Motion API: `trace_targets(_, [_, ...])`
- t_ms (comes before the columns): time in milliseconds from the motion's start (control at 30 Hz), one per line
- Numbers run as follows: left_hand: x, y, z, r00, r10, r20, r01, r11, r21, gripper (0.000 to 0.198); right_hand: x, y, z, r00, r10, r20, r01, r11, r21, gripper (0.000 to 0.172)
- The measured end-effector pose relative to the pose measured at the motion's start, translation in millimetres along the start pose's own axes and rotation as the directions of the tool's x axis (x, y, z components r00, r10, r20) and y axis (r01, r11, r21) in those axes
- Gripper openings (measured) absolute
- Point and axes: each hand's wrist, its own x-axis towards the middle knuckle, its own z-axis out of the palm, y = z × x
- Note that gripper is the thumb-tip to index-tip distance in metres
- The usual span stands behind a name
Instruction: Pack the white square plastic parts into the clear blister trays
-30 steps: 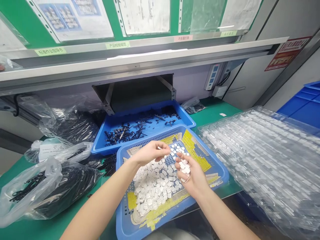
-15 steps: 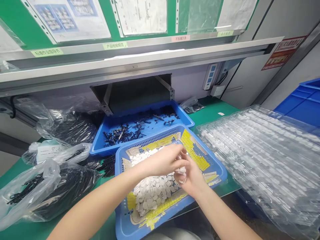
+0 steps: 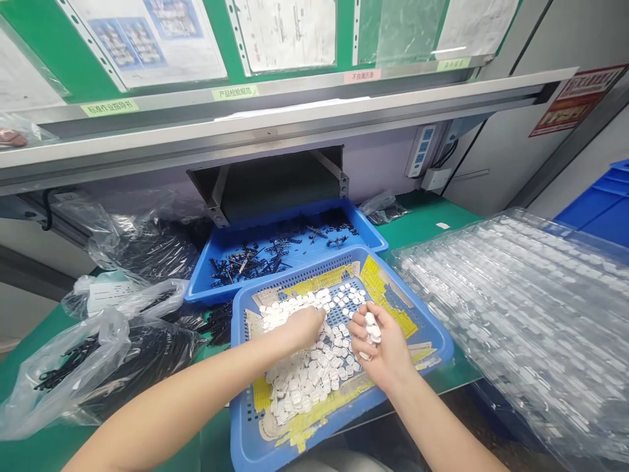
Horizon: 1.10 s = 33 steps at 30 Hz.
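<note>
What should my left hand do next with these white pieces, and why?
Probably pinch up a few more: the left hand rests on the pile of white pieces in the blue tray, while the right hand cups only a small stack.
</note>
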Motion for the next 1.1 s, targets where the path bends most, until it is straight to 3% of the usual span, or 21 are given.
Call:
trace_targets(233, [0.3, -12.4, -0.8, 0.995, 0.093, -0.019, -0.094, 0.989, -0.115, 0.014, -1.1, 2.9, 1.8, 1.000, -0.010, -0.010, 0.010, 0.999, -0.038, 0.014])
trace_targets(433, [-19.9, -16.0, -35.8, 0.993, 0.110, -0.038, -0.116, 0.933, -0.342, 0.004, 1.7, 6.5, 0.5, 0.999, -0.038, -0.022, 0.037, 0.997, -0.068, 0.005])
trace_targets(500, [-26.1, -19.7, -46.2, 0.984, 0.177, -0.035, -0.165, 0.805, -0.570, 0.008, 3.5, 8.1, -0.2, 0.999, -0.041, -0.032, 0.038, 0.996, -0.083, 0.002])
trace_targets(567, [-29.5, -22.3, -51.8, 0.969, 0.233, -0.081, -0.209, 0.602, -0.771, 0.011, 4.3, 9.9, -0.5, 0.998, -0.049, -0.031, 0.045, 0.992, -0.118, 0.007])
trace_targets(633, [-31.1, -21.3, -53.8, 0.960, 0.242, -0.142, -0.243, 0.468, -0.850, 0.013, 2.8, 11.7, 1.0, 0.997, -0.075, -0.011, 0.072, 0.982, -0.173, 0.013])
trace_targets(700, [-32.6, -16.1, -54.9, 0.958, 0.216, -0.187, -0.264, 0.414, -0.871, 0.013, -1.6, 13.4, 5.7, 0.994, -0.111, 0.022, 0.113, 0.967, -0.230, 0.022])
trace_targets(800, [-37.7, -1.8, -58.1, 0.958, 0.151, -0.245, -0.286, 0.406, -0.868, 0.014, -11.5, 16.4, 18.7, 0.985, -0.157, 0.067, 0.170, 0.943, -0.286, 0.039])
trace_targets(933, [-44.8, 18.8, -62.1, 0.958, 0.059, -0.280, -0.270, 0.512, -0.816, 0.022, -15.5, 23.5, 29.2, 0.971, -0.232, 0.053, 0.236, 0.910, -0.342, 0.049])
trace_targets(1033, [-41.4, 28.1, -58.6, 0.958, 0.073, -0.277, -0.272, 0.535, -0.800, 0.031, -5.0, 21.8, 15.3, 0.937, -0.343, 0.072, 0.345, 0.867, -0.359, 0.041])
trace_targets(1100, [-35.9, 29.2, -51.4, 0.947, 0.120, -0.299, -0.317, 0.519, -0.794, 0.038, 2.9, 6.9, -2.9, 0.908, -0.402, 0.120, 0.414, 0.810, -0.416, 0.033])
